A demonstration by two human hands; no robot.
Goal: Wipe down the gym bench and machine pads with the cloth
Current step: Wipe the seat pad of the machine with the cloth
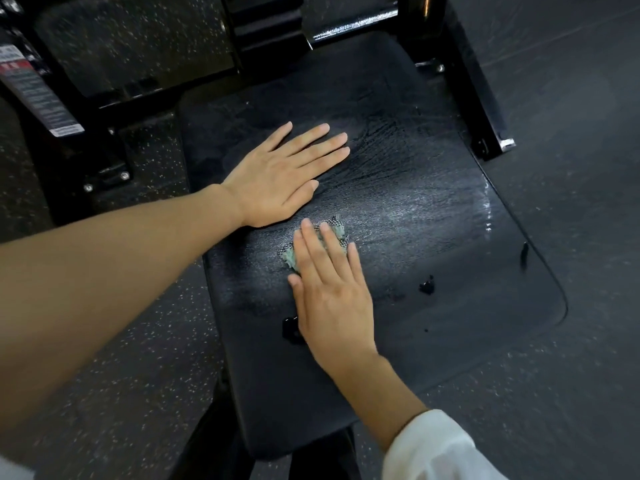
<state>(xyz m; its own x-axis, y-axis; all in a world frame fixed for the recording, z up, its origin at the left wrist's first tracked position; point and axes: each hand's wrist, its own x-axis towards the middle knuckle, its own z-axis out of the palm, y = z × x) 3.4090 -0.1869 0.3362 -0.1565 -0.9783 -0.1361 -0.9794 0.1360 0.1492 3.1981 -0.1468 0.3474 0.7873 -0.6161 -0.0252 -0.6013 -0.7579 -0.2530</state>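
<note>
We're mid-wipe on the seat pad (433,209). The right grip (332,292) is spread flat, fingers straight, pressing the cloth (290,258) onto the pad near its middle. The cloth is mostly hidden under the fingers. The left grip (277,174) is also spread flat, palm down on the pad just beyond, holding nothing. A wet sheen shows right of the cloth. We judge the near end isn't done. Next move: slide the cloth toward us with even pressure, over the dark spots (426,287).

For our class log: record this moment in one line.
left hand: flat on bench pad | right hand: presses cloth onto it | surface: wet streaks
</note>
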